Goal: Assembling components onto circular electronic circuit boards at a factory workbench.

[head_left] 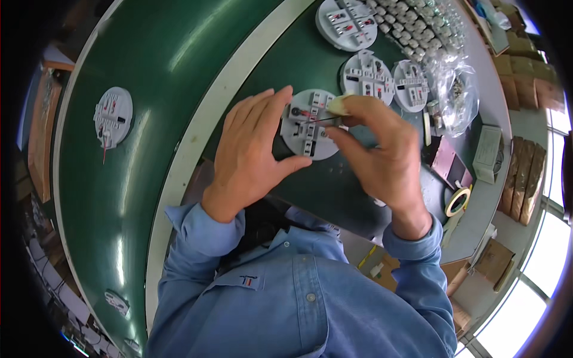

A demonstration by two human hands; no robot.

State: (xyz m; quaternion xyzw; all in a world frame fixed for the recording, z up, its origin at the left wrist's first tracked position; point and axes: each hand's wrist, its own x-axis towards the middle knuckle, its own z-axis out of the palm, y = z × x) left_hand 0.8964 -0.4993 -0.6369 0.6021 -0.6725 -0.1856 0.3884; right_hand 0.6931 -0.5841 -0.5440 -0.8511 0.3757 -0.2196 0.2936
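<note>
A round pale grey disc (pixel 325 149) with small white blocks and a red-and-black part on its face lies on the green bench in front of me. My left hand (pixel 248 149) is open, fingers stretched along the disc's left side and thumb at its near edge. Over the disc's right side, my right hand (pixel 382 143) is closed in a pinch. A thin dark piece (pixel 324 119) sticks out from its fingers toward the middle of the disc; whether it is a wire or a tool tip I cannot tell. A pale yellow cover (pixel 338 105) sits on a right fingertip.
Similar discs stand beyond, one far (pixel 346 27), one nearer (pixel 367 80) and one at right (pixel 410 86). Many small white parts (pixel 418 27) and a clear plastic bag (pixel 456 98) lie far right. A tape roll (pixel 458 201) is at right. Left, a green belt (pixel 155 89) carries another disc (pixel 113 116).
</note>
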